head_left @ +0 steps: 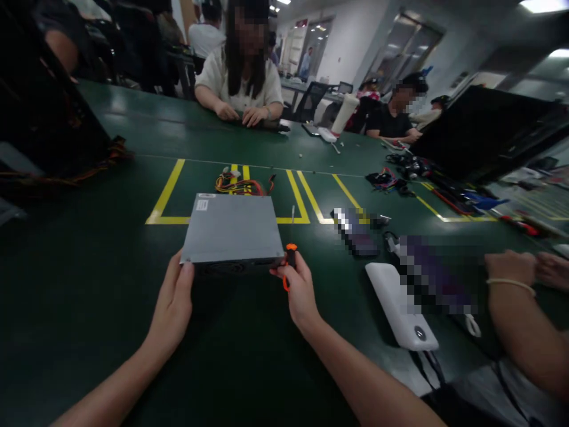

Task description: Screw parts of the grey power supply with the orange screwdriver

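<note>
A grey metal power supply unit (233, 228) is held near the table's front, with a white label at its far left corner and a dark fan side facing me. Along its left near corner, my left hand (175, 296) is closed, thumb on the edge. My right hand (300, 290) grips an orange-and-black screwdriver (291, 256), its thin shaft pointing away. The fingertips of that hand also touch the unit's right near corner. Behind the unit lies a bundle of coloured cables (240, 185) with white connectors.
Yellow tape (169, 190) marks boxes on the green table (111, 284). To the right lie a phone (355, 231), a white power bank (400, 305) and another person's arm (515, 296). Dark computer cases stand left and right (480, 136). A person (242, 77) sits opposite.
</note>
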Tool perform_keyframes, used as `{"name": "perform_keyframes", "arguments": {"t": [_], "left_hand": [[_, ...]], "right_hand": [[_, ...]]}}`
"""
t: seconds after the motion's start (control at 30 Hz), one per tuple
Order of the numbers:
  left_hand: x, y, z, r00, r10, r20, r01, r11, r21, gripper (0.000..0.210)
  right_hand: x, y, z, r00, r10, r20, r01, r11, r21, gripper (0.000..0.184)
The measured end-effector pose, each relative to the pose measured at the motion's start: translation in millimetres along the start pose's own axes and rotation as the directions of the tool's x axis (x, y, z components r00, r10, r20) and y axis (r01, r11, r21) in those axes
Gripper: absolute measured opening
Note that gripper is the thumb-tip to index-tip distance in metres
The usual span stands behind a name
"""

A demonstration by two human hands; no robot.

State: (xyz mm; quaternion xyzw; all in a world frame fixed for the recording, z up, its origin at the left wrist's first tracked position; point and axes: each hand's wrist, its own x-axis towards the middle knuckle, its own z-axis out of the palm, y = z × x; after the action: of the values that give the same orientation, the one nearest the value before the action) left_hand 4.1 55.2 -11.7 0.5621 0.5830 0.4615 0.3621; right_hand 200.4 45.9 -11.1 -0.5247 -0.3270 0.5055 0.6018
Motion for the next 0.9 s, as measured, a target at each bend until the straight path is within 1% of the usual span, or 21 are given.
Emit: {"name": "perform_keyframes", "arguments": {"t": [0.07, 0.17, 0.37, 0.53, 0.63, 0.67, 0.7, 0.77, 0.8, 0.83, 0.87, 0.9], "left_hand": [[1, 6, 0.2, 1.0, 0.02, -0.014, -0.02, 1.0, 0.002, 0.048], [2, 8, 0.2, 0.999, 0.027, -0.028, -0.027, 1.0, -0.004, 0.049], [3, 5, -2.0, 0.998, 0.049, -0.042, -0.052, 0.997, -0.064, 0.045], [6, 0, -2.6, 0.995, 0.083, -0.054, -0.089, 0.988, -0.127, 0.042], [5, -5, -9.5, 0.994, 0.107, -0.029, -0.11, 0.984, -0.138, 0.039], [3, -7, -13.8, 0.993, 0.111, -0.046, -0.116, 0.985, -0.125, 0.039], [-2, -7, -18.9, 0.988, 0.117, -0.098, -0.125, 0.988, -0.088, 0.038], [-15, -7, -29.2, 0.968, 0.183, -0.174, -0.173, 0.983, 0.067, 0.033], [-24, -5, -33.3, 0.957, 0.25, -0.144, -0.226, 0.96, 0.163, 0.028], [-32, -3, -35.9, 0.944, 0.326, -0.06, -0.301, 0.919, 0.255, 0.023], [-40, -1, -36.8, 0.917, 0.395, 0.058, -0.391, 0.859, 0.33, 0.019], [-47, 1, -35.8, 0.875, 0.445, 0.189, -0.483, 0.786, 0.387, 0.018]], "right_hand": [[2, 1, 1, 1.0, 0.001, -0.008, -0.001, 1.0, -0.01, 0.02], [4, 3, 3, 1.0, -0.002, -0.018, 0.002, 1.0, -0.017, 0.018], [3, 8, 6, 0.997, -0.06, 0.048, 0.063, 0.995, -0.077, 0.015], [3, 10, 11, 0.995, -0.1, 0.024, 0.101, 0.992, -0.074, 0.013], [-2, 7, 12, 0.994, -0.105, -0.004, 0.105, 0.993, -0.056, 0.01], [-5, 4, 10, 0.994, -0.105, -0.023, 0.104, 0.993, -0.053, 0.01], [-9, 2, 8, 0.993, -0.105, -0.045, 0.103, 0.993, -0.05, 0.011], [-23, -5, 2, 0.991, -0.097, -0.088, 0.093, 0.995, -0.043, 0.014], [-32, -8, -1, 0.991, -0.09, -0.102, 0.086, 0.996, -0.038, 0.015], [-42, -12, -4, 0.991, -0.082, -0.106, 0.079, 0.996, -0.03, 0.016], [-54, -16, -7, 0.992, -0.077, -0.104, 0.075, 0.997, -0.021, 0.017], [-66, -20, -9, 0.992, -0.075, -0.098, 0.074, 0.997, -0.012, 0.018]]}}
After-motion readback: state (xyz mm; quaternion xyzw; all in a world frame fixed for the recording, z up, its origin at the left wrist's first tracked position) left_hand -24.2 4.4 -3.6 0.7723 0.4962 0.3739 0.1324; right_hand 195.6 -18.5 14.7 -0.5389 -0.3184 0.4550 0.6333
